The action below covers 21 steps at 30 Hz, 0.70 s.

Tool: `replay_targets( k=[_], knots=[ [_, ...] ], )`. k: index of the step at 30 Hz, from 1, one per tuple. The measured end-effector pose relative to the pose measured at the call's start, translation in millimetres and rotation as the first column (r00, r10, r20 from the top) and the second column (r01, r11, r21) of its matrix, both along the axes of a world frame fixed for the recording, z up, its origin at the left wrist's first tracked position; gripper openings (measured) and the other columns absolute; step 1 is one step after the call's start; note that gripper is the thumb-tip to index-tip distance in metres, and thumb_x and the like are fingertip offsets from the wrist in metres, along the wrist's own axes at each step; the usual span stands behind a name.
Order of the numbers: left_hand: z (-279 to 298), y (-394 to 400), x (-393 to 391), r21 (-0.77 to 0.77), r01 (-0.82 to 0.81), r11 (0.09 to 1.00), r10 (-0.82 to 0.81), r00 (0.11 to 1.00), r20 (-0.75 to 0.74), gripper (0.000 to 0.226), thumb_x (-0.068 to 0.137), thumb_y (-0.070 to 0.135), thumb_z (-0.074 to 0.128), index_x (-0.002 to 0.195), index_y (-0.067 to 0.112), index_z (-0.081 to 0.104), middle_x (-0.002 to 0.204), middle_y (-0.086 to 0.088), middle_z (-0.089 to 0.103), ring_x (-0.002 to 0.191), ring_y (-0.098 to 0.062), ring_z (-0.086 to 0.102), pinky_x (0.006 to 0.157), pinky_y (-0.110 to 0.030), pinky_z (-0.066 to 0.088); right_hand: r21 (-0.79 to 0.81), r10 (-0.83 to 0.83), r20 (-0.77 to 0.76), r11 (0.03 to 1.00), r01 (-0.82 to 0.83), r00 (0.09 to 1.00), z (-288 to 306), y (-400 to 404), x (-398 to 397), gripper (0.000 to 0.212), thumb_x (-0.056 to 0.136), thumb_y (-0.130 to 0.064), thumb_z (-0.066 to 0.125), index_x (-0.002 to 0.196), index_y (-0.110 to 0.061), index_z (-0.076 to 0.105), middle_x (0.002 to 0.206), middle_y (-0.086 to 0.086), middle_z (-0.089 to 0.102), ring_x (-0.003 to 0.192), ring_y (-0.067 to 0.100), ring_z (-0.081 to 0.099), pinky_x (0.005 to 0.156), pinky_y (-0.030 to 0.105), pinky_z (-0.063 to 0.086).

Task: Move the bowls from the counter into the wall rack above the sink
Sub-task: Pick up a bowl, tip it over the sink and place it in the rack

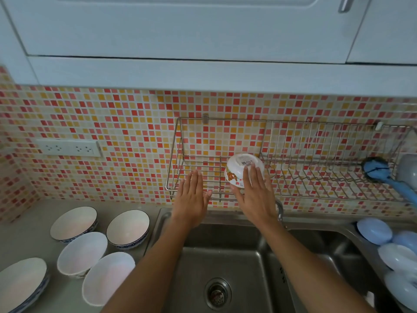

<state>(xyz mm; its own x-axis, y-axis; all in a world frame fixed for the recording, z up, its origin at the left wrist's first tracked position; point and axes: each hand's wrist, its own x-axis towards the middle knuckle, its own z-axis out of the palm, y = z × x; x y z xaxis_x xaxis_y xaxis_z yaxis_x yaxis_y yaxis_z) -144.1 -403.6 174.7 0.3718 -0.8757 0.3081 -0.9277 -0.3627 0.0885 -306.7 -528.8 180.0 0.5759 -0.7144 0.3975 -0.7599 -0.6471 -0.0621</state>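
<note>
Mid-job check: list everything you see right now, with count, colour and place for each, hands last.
patterned bowl: 1, white with a cartoon print, upside down in the wall rack's left section
wall rack: 1, metal wire, on the tiled wall above the sink
bowls on counter: 4 singles, white inside, two with blue-patterned rims, left of the sink
plate stack: 1 stack, white with blue edges, counter's bottom left
sink: 1, steel, double basin, centre
dish brush: 1, blue, lying in the rack's right end
plastic pieces: several, pale blue and white, right of the sink
power outlet: 1 double plate, white, on the wall at left
left hand: open, at the rack's front edge
right hand: flat fingers on the patterned bowl
</note>
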Motion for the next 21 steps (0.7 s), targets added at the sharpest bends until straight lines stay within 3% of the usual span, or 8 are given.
replay_targets(
  k=[7,10,12,14,16,19,21],
  knots=[
    [-13,20,-10,-0.112,-0.017,0.994,0.008,0.997,-0.073,0.063,0.1,0.051,0.008,0.15,0.017,-0.009,0.155,0.001,-0.019,0.142,-0.018,-0.023,0.118,-0.036,-0.011,-0.094,0.039,0.061,0.995,-0.033,0.997,-24,17,-13,0.067,0.093,-0.06,0.04,0.147,-0.019,0.04,0.153,0.013,0.038,0.141,0.033,0.035,0.114,0.058,0.022],
    [-28,47,-10,-0.173,-0.015,0.985,-0.003,0.995,-0.104,0.058,0.101,0.045,0.019,0.152,0.02,0.006,0.159,0.002,-0.005,0.146,-0.017,-0.012,0.12,-0.039,-0.004,-0.091,0.098,0.116,0.992,-0.087,0.988,-31,29,-16,0.075,0.089,-0.058,0.052,0.15,-0.019,0.033,0.157,0.014,0.031,0.145,0.034,0.025,0.116,0.061,0.013],
    [-41,67,-5,-0.166,-0.037,0.985,0.018,0.993,-0.117,0.054,0.102,0.042,0.025,0.151,0.023,0.012,0.161,0.0,0.002,0.148,-0.017,-0.008,0.12,-0.042,-0.005,-0.07,0.146,0.196,0.988,-0.135,0.97,-38,44,-14,0.086,0.085,-0.058,0.057,0.154,-0.021,0.021,0.16,0.013,0.021,0.148,0.034,0.013,0.117,0.056,0.01],
    [-50,89,0,-0.15,-0.074,0.986,0.043,0.979,-0.2,0.053,0.101,0.04,0.03,0.15,0.026,0.015,0.161,0.001,0.008,0.148,-0.018,-0.003,0.12,-0.047,0.0,-0.037,0.18,0.288,0.984,-0.177,0.941,-44,63,-11,0.092,0.081,-0.051,0.068,0.154,-0.02,0.021,0.16,0.014,0.021,0.147,0.034,0.013,0.112,0.05,0.015],
    [-58,112,8,-0.127,-0.114,0.985,0.073,0.954,-0.291,0.053,0.1,0.043,0.03,0.149,0.029,0.017,0.161,0.003,0.011,0.148,-0.018,0.003,0.12,-0.049,0.003,-0.023,0.239,0.357,0.969,-0.247,0.903,-54,85,-2,0.088,0.078,-0.042,0.074,0.15,-0.016,0.031,0.156,0.017,0.03,0.143,0.036,0.027,0.111,0.047,0.027],
    [-64,147,25,-0.086,-0.188,0.978,0.143,0.917,-0.373,0.055,0.098,0.051,0.033,0.148,0.037,0.017,0.16,0.007,0.011,0.148,-0.018,0.007,0.119,-0.048,-0.001,0.154,0.261,0.397,0.926,-0.345,0.88,-77,125,26,0.08,0.078,-0.035,0.077,0.146,-0.016,0.039,0.148,0.014,0.039,0.134,0.029,0.041,0.105,0.037,0.037],
    [-68,169,41,-0.094,-0.295,0.951,0.212,0.841,-0.498,0.058,0.094,0.054,0.037,0.146,0.034,0.026,0.159,0.005,0.017,0.147,-0.019,0.013,0.12,-0.048,0.007,0.312,0.244,0.412,0.868,-0.387,0.878,-91,153,50,0.078,0.079,-0.034,0.078,0.145,-0.018,0.041,0.144,0.011,0.043,0.129,0.024,0.046,0.099,0.029,0.037]
  ],
)
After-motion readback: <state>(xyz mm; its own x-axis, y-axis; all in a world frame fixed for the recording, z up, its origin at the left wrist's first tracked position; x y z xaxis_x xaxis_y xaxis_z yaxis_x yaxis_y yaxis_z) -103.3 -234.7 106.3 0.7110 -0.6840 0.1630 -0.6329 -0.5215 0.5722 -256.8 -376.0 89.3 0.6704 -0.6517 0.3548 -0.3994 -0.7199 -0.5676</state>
